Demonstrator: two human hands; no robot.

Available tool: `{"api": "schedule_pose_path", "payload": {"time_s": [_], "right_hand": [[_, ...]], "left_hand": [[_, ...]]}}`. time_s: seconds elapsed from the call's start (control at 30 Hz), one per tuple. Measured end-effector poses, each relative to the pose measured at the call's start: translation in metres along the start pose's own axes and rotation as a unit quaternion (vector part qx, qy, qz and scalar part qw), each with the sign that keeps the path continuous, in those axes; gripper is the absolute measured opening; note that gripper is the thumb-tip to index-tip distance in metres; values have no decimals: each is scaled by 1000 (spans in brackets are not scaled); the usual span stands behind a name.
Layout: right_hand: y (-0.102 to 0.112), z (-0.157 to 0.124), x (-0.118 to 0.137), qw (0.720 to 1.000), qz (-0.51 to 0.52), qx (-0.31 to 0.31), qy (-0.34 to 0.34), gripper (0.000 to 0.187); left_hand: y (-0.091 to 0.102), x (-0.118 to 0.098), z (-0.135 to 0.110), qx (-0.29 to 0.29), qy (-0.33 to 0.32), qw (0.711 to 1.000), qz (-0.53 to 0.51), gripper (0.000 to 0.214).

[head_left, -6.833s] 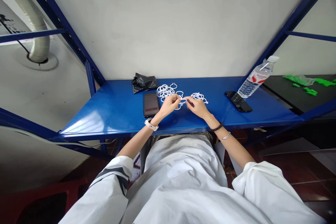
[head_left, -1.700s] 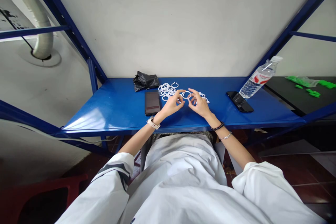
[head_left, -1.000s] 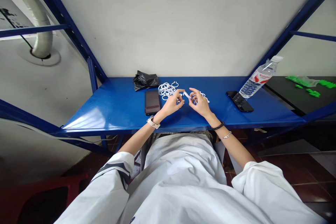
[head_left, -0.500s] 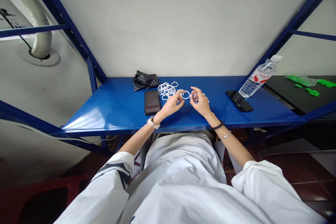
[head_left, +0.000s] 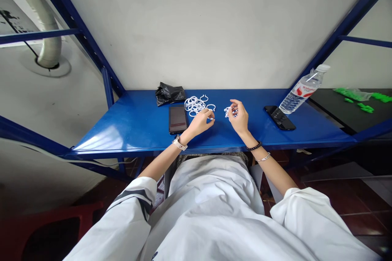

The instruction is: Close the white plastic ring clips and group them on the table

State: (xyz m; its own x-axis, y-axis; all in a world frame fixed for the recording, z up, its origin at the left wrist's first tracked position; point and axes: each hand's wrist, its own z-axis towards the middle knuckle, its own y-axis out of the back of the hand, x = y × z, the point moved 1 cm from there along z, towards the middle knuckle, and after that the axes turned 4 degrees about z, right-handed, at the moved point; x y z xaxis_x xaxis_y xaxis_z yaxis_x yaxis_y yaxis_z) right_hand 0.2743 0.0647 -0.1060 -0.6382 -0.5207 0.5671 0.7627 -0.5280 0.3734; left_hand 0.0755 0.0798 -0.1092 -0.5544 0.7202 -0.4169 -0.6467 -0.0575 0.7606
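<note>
My left hand (head_left: 200, 120) rests on the blue shelf (head_left: 137, 126) with its fingers curled; what they hold, if anything, is hidden. Just beyond it lies a pile of white plastic rings (head_left: 193, 105), with one loose ring (head_left: 210, 107) at its right edge. My right hand (head_left: 239, 117) is raised a little to the right, pinching a white ring (head_left: 227, 110) in its fingertips. A second small pile of rings is mostly hidden behind that hand.
A dark phone (head_left: 177, 118) lies left of my left hand, and a crumpled black bag (head_left: 169, 94) sits behind it. Another phone (head_left: 279, 117) and a leaning water bottle (head_left: 301, 91) are to the right. Green parts (head_left: 364, 108) lie on a black surface at the far right.
Both hands were together on one white ring. They have drawn apart: my right hand moved right with the ring, and my left hand dropped towards the shelf.
</note>
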Motion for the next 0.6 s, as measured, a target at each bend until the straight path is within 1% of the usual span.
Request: {"api": "schedule_pose_path", "payload": {"time_s": [0.13,0.3,0.47,0.6], "right_hand": [[0,2,-5,1000,6,-18,-9,27],[-2,4,-17,999,30,-24,-37,27],[-4,4,-26,993,73,-15,-90,27],[-5,4,-32,990,87,-13,-114,28]], "left_hand": [[-3,2,-2,27,4,997,77,5],[-6,2,-2,51,9,989,136,6],[-6,3,-3,76,3,983,167,6],[-7,5,-4,78,-9,982,170,8]]}}
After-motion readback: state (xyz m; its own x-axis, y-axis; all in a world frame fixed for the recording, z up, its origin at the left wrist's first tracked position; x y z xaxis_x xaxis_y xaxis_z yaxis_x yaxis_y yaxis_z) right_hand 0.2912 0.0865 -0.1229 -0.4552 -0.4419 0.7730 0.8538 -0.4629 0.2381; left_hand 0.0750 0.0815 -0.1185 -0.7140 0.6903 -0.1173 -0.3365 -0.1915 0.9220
